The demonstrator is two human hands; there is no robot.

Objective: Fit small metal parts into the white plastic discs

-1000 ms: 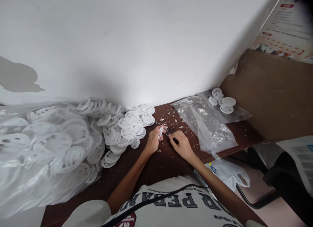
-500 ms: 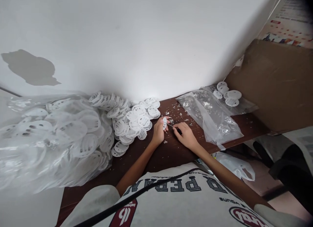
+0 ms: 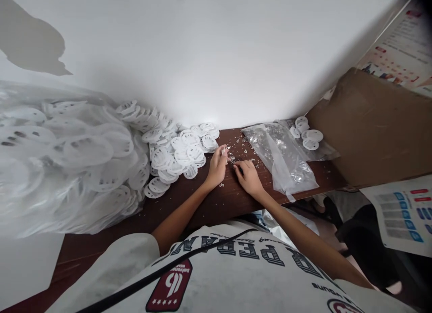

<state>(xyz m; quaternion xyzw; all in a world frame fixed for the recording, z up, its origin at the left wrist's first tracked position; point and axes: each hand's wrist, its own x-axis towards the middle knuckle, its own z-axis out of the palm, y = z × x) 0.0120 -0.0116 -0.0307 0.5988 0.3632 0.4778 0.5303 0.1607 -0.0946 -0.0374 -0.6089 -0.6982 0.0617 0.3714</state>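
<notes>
My left hand [image 3: 217,168] is closed around a small white plastic disc [image 3: 224,152], which is turned nearly edge-on and partly covered by the fingers. My right hand [image 3: 248,177] grips a thin metal-tipped tool [image 3: 231,161]. Its tip points at the left fingers, and the palm hides its handle. Tiny metal pieces [image 3: 248,149] lie scattered on the brown table just beyond both hands. A heap of slotted white discs [image 3: 184,152] is piled to the left of my left hand.
A large clear bag full of white discs [image 3: 84,155] fills the left side. To the right lie a clear plastic bag with small metal parts [image 3: 286,158] and several loose white discs [image 3: 312,136]. A cardboard box [image 3: 378,133] stands at the right, a white wall [image 3: 202,56] behind.
The disc in my left hand has turned from face-on to nearly edge-on. My right hand and tool have come closer to the left fingers. The camera view has shifted and tilted slightly.
</notes>
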